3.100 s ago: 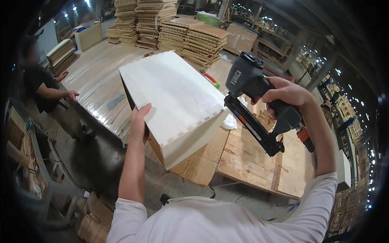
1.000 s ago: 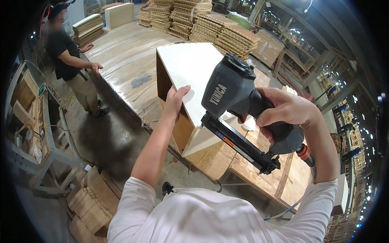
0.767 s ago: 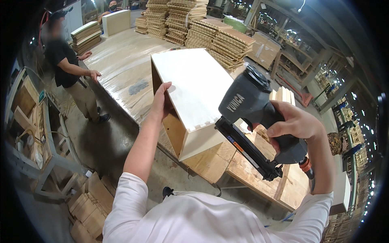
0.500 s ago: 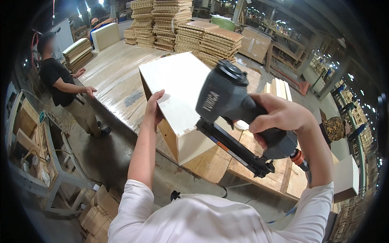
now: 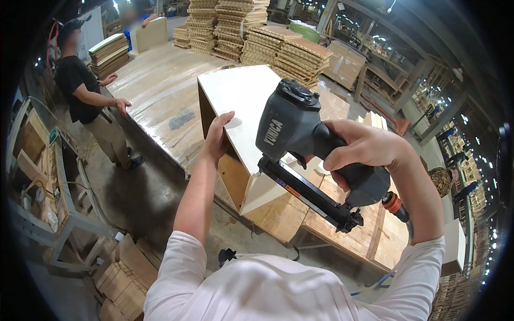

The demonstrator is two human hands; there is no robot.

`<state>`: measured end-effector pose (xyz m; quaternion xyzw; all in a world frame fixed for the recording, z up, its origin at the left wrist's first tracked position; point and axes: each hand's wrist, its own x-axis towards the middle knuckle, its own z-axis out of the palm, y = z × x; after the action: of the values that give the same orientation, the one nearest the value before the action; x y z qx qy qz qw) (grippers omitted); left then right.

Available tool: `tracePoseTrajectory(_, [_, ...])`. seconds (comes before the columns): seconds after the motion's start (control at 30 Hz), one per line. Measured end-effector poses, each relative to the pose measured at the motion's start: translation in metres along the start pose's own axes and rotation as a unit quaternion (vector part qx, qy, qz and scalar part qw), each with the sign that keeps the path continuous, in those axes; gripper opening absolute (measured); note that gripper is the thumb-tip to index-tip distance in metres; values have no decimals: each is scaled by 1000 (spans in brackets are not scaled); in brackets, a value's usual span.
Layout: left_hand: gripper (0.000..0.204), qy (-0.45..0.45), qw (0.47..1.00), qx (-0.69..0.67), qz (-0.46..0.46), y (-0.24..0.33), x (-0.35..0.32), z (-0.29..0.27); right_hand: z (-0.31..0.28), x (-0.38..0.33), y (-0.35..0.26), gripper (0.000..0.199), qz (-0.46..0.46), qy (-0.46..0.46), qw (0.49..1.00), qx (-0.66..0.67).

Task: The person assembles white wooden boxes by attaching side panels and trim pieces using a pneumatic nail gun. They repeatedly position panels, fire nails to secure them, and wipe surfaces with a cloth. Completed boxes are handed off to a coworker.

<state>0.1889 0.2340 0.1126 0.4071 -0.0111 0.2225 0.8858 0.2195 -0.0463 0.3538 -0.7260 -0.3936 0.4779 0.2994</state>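
My right hand (image 5: 364, 147) grips the handle of a dark grey pneumatic nail gun (image 5: 300, 139), held in the air over the near corner of a pale plywood box (image 5: 241, 99). The gun's long magazine (image 5: 316, 198) slants down to the right, and an orange air fitting (image 5: 392, 203) sits at the handle's end. My left hand (image 5: 218, 136) rests on the box's near left edge, fingers spread on the top panel. The box stands on a wooden workbench (image 5: 342, 235), with its open brown inside facing me.
A long table covered in clear plastic (image 5: 155, 91) runs to the left, and a person in a black shirt (image 5: 88, 96) leans on it. Stacks of wooden panels (image 5: 284, 51) fill the back. A metal frame with wood scraps (image 5: 43, 182) stands at the left, cardboard pieces (image 5: 126, 273) below.
The nail gun has come closer to the camera and over the box's near corner. My left hand stays on the box's edge. The person at the left has stayed by the table.
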Motion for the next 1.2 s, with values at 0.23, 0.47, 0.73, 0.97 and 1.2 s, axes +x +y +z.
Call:
tracePoseTrajectory(0.23, [41,-1,1000,-3,0,1,-4,9,2,3,-3,28,13,-9,1000,-1])
tracePoseTrajectory(0.47, [43,-17,1000,-17,-5,-2,-2,2,12,0,-17,26,32,-4,998,-57])
tracePoseTrajectory(0.73, [42,69,995,-42,-62,9,-13,6,-2,-50,39,45,-25,82,995,44])
tracePoseTrajectory(0.97, [43,310,939,-52,139,-18,-66,58,-1,-97,252,47,-4,386,911,142])
tracePoseTrajectory(1.2, [47,403,844,-246,256,-50,-39,117,8,-78,417,43,73,488,852,172])
